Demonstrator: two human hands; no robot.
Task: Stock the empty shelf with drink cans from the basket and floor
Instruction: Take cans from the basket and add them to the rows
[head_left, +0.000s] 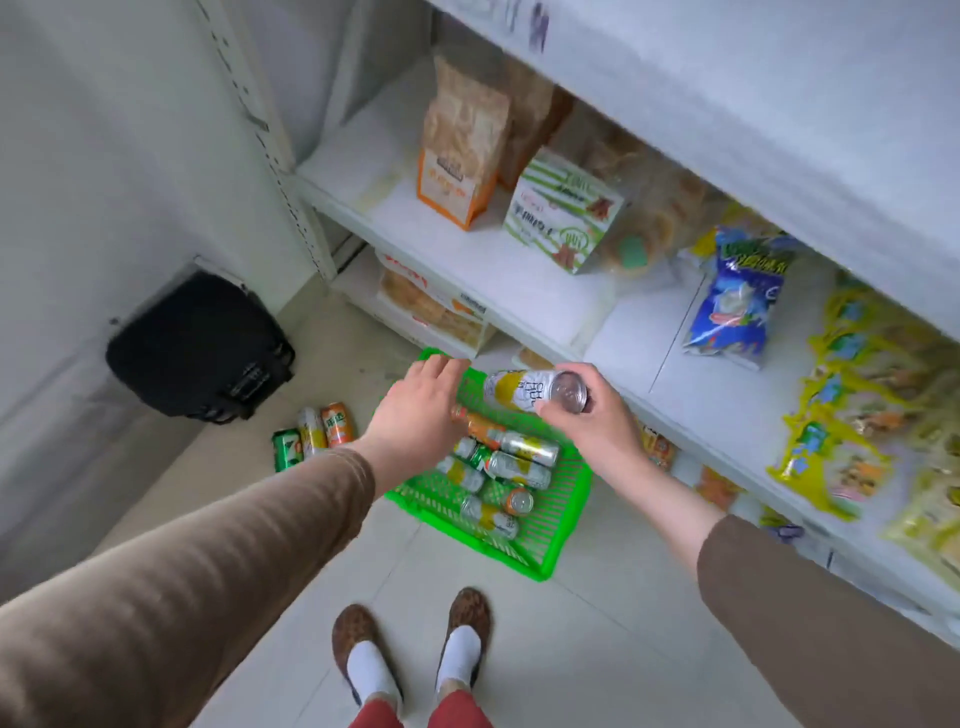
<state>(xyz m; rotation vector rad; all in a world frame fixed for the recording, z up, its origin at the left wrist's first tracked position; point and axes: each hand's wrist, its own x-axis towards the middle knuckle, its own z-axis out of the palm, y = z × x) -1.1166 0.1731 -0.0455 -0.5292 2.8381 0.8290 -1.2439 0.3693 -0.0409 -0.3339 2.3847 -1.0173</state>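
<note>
Right hand (592, 421) — grip on can (524, 391)

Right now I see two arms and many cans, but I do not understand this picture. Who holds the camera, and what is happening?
No machine here: a person wears the camera on the head, so it looks down at their own arms and feet. The right hand has its fingers curled around a white-and-yellow drink can. The left hand reaches, open, over a green basket of cans on the floor. Three more cans stand on the floor left of the basket. The white shelf on the right carries snack bags.
</note>
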